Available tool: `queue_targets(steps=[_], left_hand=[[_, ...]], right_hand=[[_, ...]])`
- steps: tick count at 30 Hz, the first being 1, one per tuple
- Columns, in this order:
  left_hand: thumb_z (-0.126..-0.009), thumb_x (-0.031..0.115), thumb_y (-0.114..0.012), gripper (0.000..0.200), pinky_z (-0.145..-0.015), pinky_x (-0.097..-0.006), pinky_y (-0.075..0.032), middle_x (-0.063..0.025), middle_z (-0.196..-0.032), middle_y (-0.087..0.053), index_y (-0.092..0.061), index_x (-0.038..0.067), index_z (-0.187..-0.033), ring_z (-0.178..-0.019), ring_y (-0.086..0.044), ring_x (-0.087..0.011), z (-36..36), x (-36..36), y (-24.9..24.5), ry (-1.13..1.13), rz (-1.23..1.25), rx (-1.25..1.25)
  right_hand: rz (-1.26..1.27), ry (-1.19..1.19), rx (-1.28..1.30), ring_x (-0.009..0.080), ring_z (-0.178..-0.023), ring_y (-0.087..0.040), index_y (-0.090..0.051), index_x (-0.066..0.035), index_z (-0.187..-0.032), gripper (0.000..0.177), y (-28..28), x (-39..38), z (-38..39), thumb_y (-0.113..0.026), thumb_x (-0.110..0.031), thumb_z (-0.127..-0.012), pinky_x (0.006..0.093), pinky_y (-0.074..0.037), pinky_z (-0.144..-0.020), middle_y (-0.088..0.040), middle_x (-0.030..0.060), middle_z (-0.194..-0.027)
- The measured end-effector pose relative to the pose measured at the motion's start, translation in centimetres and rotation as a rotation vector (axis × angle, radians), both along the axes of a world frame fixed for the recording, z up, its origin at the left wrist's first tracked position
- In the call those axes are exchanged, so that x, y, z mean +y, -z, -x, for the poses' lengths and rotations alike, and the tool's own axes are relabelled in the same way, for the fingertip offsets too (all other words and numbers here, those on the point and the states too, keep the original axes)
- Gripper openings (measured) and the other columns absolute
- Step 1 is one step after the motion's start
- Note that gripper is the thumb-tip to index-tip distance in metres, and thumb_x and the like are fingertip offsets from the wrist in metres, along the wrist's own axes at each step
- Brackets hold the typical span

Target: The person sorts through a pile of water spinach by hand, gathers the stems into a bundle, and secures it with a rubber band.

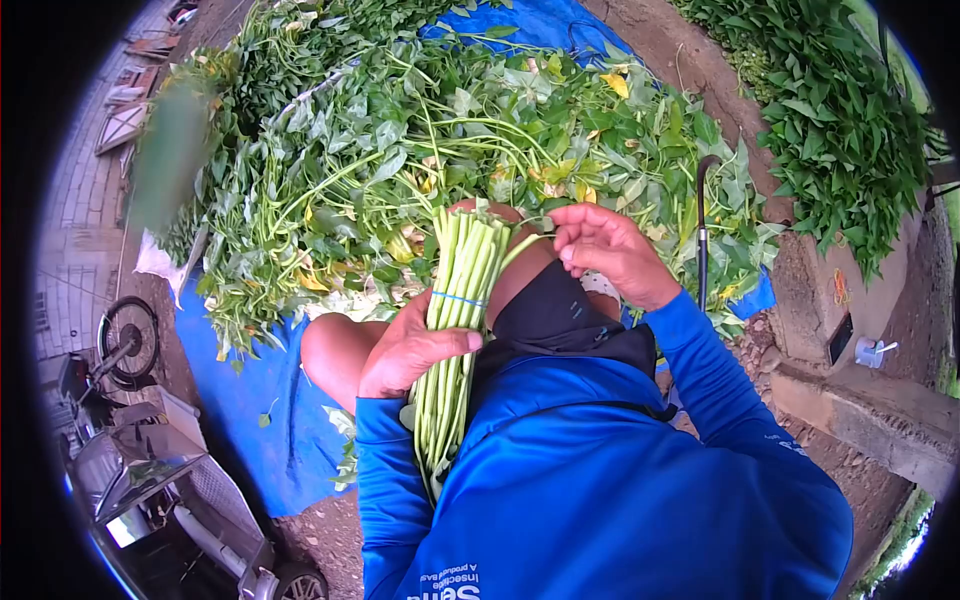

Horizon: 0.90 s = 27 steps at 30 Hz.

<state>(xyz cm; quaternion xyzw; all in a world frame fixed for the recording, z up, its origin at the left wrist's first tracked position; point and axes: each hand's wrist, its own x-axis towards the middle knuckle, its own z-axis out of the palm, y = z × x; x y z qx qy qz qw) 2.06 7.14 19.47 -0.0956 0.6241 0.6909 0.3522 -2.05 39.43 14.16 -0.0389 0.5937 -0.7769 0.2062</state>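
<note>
My left hand (425, 345) is wrapped round a bundle of long green stems (462, 260), its thumb across the front. A thin blue band (460, 297) circles the bundle above that thumb. The cut-looking ends point up and away from me, while the lower part rests against my blue shirt. One stem (525, 243) slants out of the bundle's top right towards my right hand (605, 250). Thumb and forefinger of that hand are closed at the stem's tip, with the other fingers curled. Behind both hands lies a large heap of leafy green vines (380, 150), some leaves yellow.
A blue tarp (250, 400) lies under the heap. More leafy greens (840, 110) are piled at the right, near a concrete ledge (860, 410) and a white cup (870, 352). A curved dark handle (703, 220) stands right of my hand. A motorcycle with a sidecar (170, 480) is lower left.
</note>
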Motion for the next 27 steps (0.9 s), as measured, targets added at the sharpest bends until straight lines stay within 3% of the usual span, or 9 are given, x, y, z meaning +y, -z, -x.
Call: queue_targets(steps=[3, 7, 11, 12, 17, 18, 19, 24, 27], left_hand=[[-0.081, 0.01, -0.09, 0.061, -0.092, -0.0301, -0.055, -0.0054, -0.109, -0.075, -0.063, 0.0, -0.134, -0.096, -0.07, -0.0135, -0.1, -0.5, 0.4, -0.021, -0.03, -0.038], [-0.084, 0.006, -0.087, 0.059, -0.088, -0.0337, -0.059, -0.0092, -0.109, -0.076, -0.061, 0.0, -0.136, -0.094, -0.074, -0.0185, -0.7, -1.2, 0.4, -0.035, -0.127, 0.006], [-0.083, 0.004, -0.086, 0.062, -0.092, -0.0358, -0.058, -0.0101, -0.114, -0.072, -0.056, 0.002, -0.137, -0.099, -0.072, -0.0195, -1.2, 0.4, -1.6, 0.147, -0.066, 0.08], [-0.082, 0.002, -0.085, 0.058, -0.089, -0.0364, -0.059, -0.0096, -0.108, -0.073, -0.057, 0.003, -0.133, -0.095, -0.072, -0.0193, -2.0, 1.1, -0.7, 0.104, -0.057, 0.086], [-0.077, 0.001, -0.083, 0.054, -0.084, -0.0378, -0.06, -0.0103, -0.096, -0.074, -0.06, 0.002, -0.127, -0.088, -0.074, -0.0231, -2.1, 0.0, -1.6, 0.032, -0.148, 0.054], [-0.077, 0.002, -0.083, 0.054, -0.084, -0.0376, -0.06, -0.0105, -0.096, -0.074, -0.06, 0.002, -0.126, -0.088, -0.074, -0.0233, -2.4, -0.2, -1.7, 0.027, -0.175, 0.038], [-0.077, 0.002, -0.083, 0.053, -0.084, -0.0375, -0.06, -0.0106, -0.095, -0.074, -0.061, 0.002, -0.125, -0.088, -0.074, -0.0235, -2.6, -0.4, -1.8, 0.022, -0.203, 0.023], [-0.081, 0.007, -0.085, 0.048, -0.086, -0.0399, -0.059, -0.0131, -0.105, -0.072, -0.062, 0.0, -0.122, -0.095, -0.073, -0.0259, -2.4, -0.9, -2.0, 0.209, -0.257, 0.028], [-0.081, 0.005, -0.085, 0.051, -0.087, -0.0409, -0.059, -0.0134, -0.106, -0.072, -0.061, 0.0, -0.125, -0.096, -0.073, -0.0262, -2.5, -1.6, -2.0, 0.276, -0.241, 0.058]], right_hand=[[0.202, -0.023, 0.0, 0.0093, -0.095, -0.065, -0.071, 0.0, -0.125, 0.024, -2.5, -4.3, -0.5, -0.072, -0.011, -0.103, 0.028, -0.055, -0.087, -0.071, 0.0045, -0.114], [0.081, 0.096, 0.292, 0.0085, -0.093, -0.065, -0.071, 0.004, -0.117, 0.018, -2.5, -7.0, 0.6, -0.07, -0.009, -0.105, 0.0272, -0.056, -0.082, -0.071, 0.0046, -0.107], [0.002, 0.193, -0.06, 0.0063, -0.072, -0.063, -0.069, 0.002, -0.116, 0.026, -2.6, -9.6, 1.3, -0.073, -0.022, -0.104, 0.0245, -0.053, -0.061, -0.07, 0.0022, -0.091], [0.018, 0.205, 0.047, 0.0063, -0.069, -0.062, -0.07, 0.003, -0.114, 0.027, -1.3, -10.2, 2.0, -0.072, -0.021, -0.103, 0.0243, -0.051, -0.058, -0.07, 0.0024, -0.089], [-0.01, 0.104, 0.192, 0.0074, -0.08, -0.062, -0.071, -0.003, -0.125, 0.025, -2.6, -9.9, 3.2, -0.07, -0.013, -0.102, 0.0255, -0.054, -0.073, -0.068, 0.0001, -0.094], [0.111, 0.045, 0.324, 0.0097, -0.092, -0.063, -0.071, -0.008, -0.135, 0.035, -2.3, -9.6, 3.5, -0.071, -0.009, -0.1, 0.0268, -0.054, -0.082, -0.068, 0.001, -0.103], [-0.036, 0.058, 0.651, 0.0121, -0.101, -0.063, -0.072, -0.01, -0.136, 0.042, -3.4, -8.8, 3.6, -0.072, -0.003, -0.095, 0.0271, -0.054, -0.09, -0.068, 0.0019, -0.111], [-0.1, -0.324, 0.796, 0.0123, -0.106, -0.067, -0.08, -0.006, -0.117, 0.027, -8.6, -6.4, 5.3, -0.082, -0.006, -0.091, 0.0261, -0.055, -0.087, -0.072, 0.0027, -0.106], [0.07, -0.294, 0.33, 0.0111, -0.094, -0.07, -0.08, -0.001, -0.112, 0.022, -9.4, -6.9, 6.1, -0.084, -0.011, -0.092, 0.0267, -0.056, -0.082, -0.076, 0.0028, -0.097]])
